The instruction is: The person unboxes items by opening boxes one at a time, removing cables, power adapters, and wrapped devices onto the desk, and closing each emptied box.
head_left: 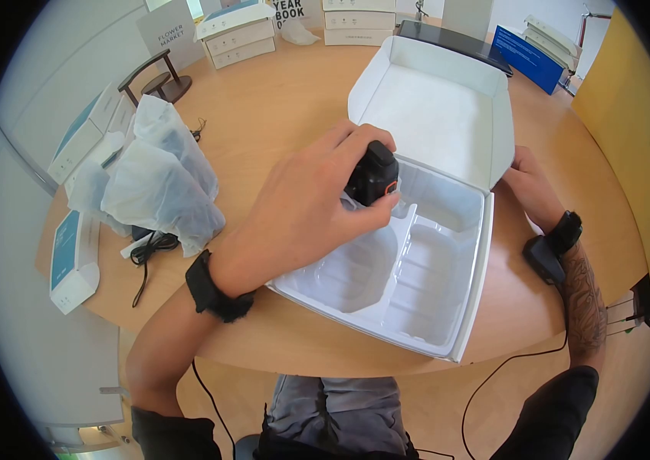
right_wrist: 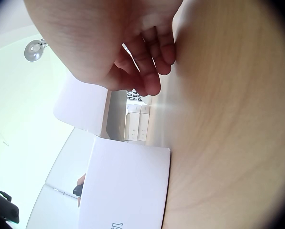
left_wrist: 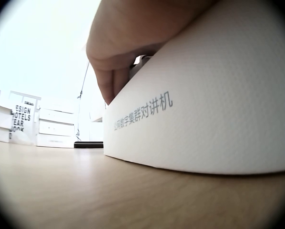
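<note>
Amid white-wrapped bundles (head_left: 158, 180) and stacked cartons (head_left: 237, 34) on a round wooden table (head_left: 279, 107), a left hand (head_left: 306, 203) grips a black device (head_left: 373, 173) over the moulded tray (head_left: 386, 268) of an open white box (head_left: 432, 107), while the right hand (head_left: 528, 188), fingers loosely curled, rests beside its raised lid.

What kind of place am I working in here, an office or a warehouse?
Probably an office or showroom packing table, not a warehouse: a round wooden table, stacks of identical white boxes, design books standing at the back, and bagged items beside the open box.
</note>
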A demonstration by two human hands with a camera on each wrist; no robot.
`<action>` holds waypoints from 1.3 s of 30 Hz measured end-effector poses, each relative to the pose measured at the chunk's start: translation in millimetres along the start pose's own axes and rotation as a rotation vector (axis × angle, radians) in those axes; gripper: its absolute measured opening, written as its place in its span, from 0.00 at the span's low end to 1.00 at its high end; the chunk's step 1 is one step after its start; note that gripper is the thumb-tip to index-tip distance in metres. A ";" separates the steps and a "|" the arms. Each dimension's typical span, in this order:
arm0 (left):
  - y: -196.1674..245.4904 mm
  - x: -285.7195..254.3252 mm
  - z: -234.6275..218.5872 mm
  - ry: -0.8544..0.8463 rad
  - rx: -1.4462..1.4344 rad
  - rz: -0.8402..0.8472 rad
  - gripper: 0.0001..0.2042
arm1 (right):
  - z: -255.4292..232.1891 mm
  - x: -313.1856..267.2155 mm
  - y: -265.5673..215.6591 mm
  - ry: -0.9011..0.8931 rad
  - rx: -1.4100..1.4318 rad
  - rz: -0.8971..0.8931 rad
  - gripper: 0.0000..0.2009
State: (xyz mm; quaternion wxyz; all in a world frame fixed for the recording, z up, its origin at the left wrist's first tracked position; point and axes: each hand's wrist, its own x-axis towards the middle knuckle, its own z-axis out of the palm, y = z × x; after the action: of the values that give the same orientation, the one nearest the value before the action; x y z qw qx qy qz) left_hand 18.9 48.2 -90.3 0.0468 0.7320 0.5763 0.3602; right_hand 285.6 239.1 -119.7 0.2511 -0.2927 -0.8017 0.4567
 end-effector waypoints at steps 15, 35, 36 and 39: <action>2.3 0.7 0.1 0.022 -0.019 0.006 0.17 | 1.1 -0.8 -0.7 0.014 -0.002 -0.004 0.13; 5.1 -0.1 -1.3 0.012 -0.017 -0.023 0.16 | 2.1 -0.6 -1.9 0.016 0.008 -0.020 0.12; 5.2 -0.1 -1.4 0.013 -0.017 -0.023 0.16 | 2.2 -0.8 -2.7 0.015 0.008 -0.019 0.12; 5.4 -0.2 -1.8 0.015 -0.015 -0.025 0.16 | 2.1 -0.8 -3.8 0.005 0.018 0.001 0.11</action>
State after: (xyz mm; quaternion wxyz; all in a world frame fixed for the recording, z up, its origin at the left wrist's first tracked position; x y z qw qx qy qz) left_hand 22.2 45.6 -86.5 0.0525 0.7219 0.5830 0.3692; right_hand 283.9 235.7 -117.4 0.2554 -0.2921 -0.7968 0.4632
